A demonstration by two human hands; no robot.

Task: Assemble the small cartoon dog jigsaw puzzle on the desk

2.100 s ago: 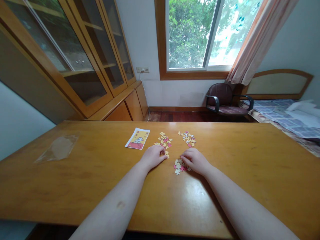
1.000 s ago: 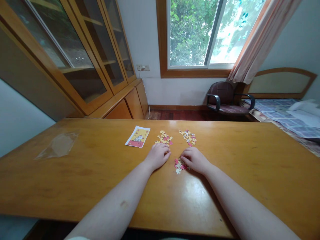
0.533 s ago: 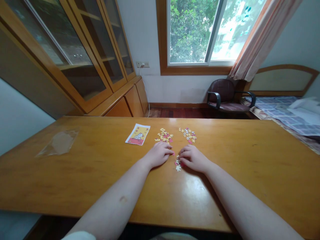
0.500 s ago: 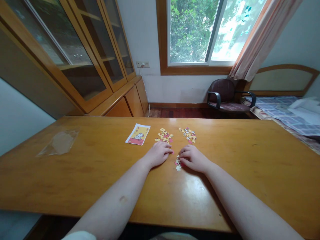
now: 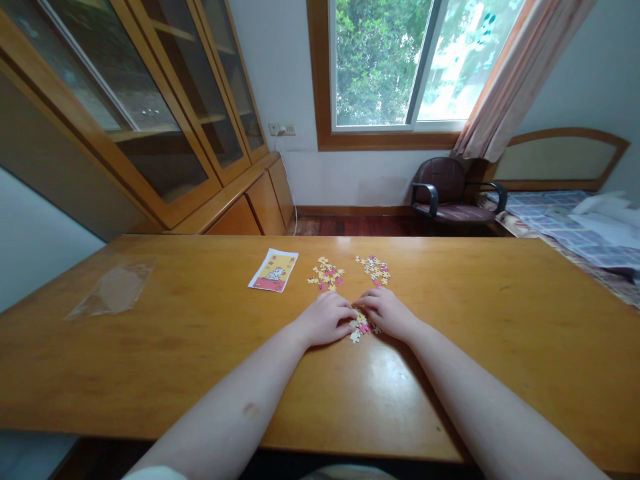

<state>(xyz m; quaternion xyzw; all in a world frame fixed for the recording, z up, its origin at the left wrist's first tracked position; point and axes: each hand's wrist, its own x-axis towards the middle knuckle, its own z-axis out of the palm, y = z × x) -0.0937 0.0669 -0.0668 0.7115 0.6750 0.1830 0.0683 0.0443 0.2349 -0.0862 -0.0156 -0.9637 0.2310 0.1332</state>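
A small pile of jigsaw puzzle pieces [image 5: 362, 327], white, yellow and pink, lies on the wooden table between my two hands. My left hand [image 5: 327, 320] rests at the pile's left side, thumb and fingers apart, fingertips touching its edge. From the right, my right hand [image 5: 389, 312] reaches over the same pile with bent, spread fingers that hide some pieces. Just beyond my left hand is a loose group of yellow and pink puzzle pieces [image 5: 326, 272]. Another puzzle group [image 5: 376, 268], with yellow, white and pink pieces, lies beyond my right hand.
A picture card [image 5: 274, 271] with a white animal on yellow and pink lies left of the pieces. Farther left is a clear plastic bag [image 5: 114, 288]. Past the table [image 5: 210, 373] stand a glass-door cabinet [image 5: 170, 133], an armchair [image 5: 445, 190] and a bed [image 5: 565, 220].
My left hand has moved right and nearer to me, from beside a pink piece to the pile. More pieces now show between my hands. My right hand has shifted slightly.
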